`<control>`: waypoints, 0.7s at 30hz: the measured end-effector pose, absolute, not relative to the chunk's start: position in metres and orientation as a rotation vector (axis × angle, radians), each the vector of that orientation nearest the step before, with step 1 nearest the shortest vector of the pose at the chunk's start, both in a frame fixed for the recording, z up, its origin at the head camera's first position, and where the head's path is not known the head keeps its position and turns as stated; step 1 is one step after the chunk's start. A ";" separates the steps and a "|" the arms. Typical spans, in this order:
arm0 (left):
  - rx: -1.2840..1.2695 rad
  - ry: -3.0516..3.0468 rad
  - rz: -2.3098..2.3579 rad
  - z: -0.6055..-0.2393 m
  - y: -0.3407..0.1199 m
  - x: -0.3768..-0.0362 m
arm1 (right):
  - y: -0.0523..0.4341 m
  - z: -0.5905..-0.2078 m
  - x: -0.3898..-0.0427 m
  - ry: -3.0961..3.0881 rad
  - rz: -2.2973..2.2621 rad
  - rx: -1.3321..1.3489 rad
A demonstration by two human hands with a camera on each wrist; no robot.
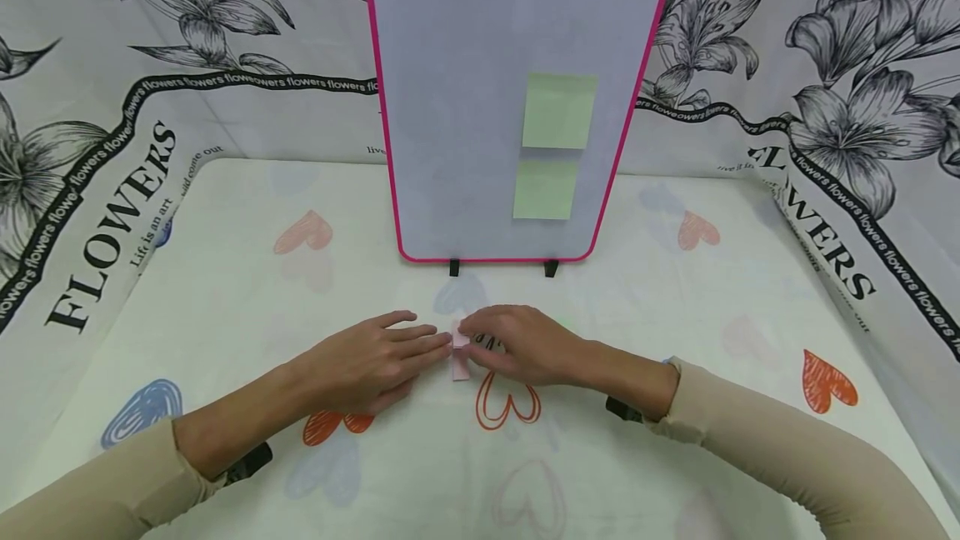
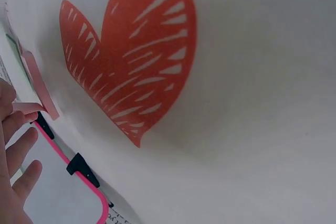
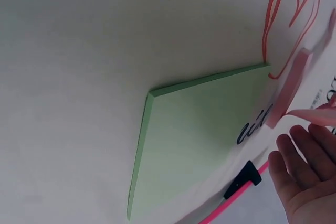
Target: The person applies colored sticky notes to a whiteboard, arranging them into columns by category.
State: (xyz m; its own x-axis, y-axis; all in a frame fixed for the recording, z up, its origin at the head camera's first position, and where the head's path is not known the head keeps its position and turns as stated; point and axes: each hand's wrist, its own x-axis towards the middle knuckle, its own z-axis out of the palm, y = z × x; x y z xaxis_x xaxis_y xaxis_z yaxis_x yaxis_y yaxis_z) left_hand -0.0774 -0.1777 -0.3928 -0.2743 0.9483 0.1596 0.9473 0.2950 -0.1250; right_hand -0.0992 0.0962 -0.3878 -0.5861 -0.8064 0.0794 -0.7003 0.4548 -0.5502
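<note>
A slim pink pad of sticky notes (image 1: 461,369) lies on the table between my hands. Its top pink note (image 3: 315,116) rises from the pad's far end. My right hand (image 1: 528,347) comes in from the right and pinches this lifted note between thumb and index finger. From the left my left hand (image 1: 382,361) reaches to the note's other edge, its thumb side and a fingertip on either face in the left wrist view; the other fingers (image 2: 23,182) stretch out. A thick green sticky-note pad (image 3: 199,135) lies under my right hand, mostly hidden in the head view.
A whiteboard (image 1: 457,107) with a pink frame stands upright behind my hands on small black feet (image 1: 454,268). Two green sticky notes (image 1: 560,111) are on its right half, one above the other. The white cloth (image 1: 225,273) is printed with hearts.
</note>
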 end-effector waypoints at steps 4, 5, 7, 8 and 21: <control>-1.744 -2.364 -0.032 -0.391 -0.178 -0.078 | 0.096 -0.387 -0.100 2.518 -0.810 -1.301; -1.743 -2.367 -0.034 -0.391 -0.178 -0.078 | 0.096 -0.386 -0.100 2.514 -0.812 -1.296; -1.741 -2.373 -0.033 -0.391 -0.178 -0.077 | 0.096 -0.387 -0.100 2.503 -0.815 -1.295; -1.738 -2.377 -0.033 -0.391 -0.178 -0.077 | 0.096 -0.387 -0.100 2.498 -0.816 -1.295; -1.758 -2.328 -0.136 -0.394 -0.174 -0.074 | 0.090 -0.389 -0.100 2.566 -0.770 -1.347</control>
State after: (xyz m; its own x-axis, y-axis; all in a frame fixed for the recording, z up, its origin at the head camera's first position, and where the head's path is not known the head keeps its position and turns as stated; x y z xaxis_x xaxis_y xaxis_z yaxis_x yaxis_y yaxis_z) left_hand -0.0743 -0.1738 -0.3945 -0.2598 0.9377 0.2306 0.9582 0.2800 -0.0592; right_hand -0.1003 0.0902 -0.3892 -0.5880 -0.8017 0.1075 -0.7285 0.4671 -0.5010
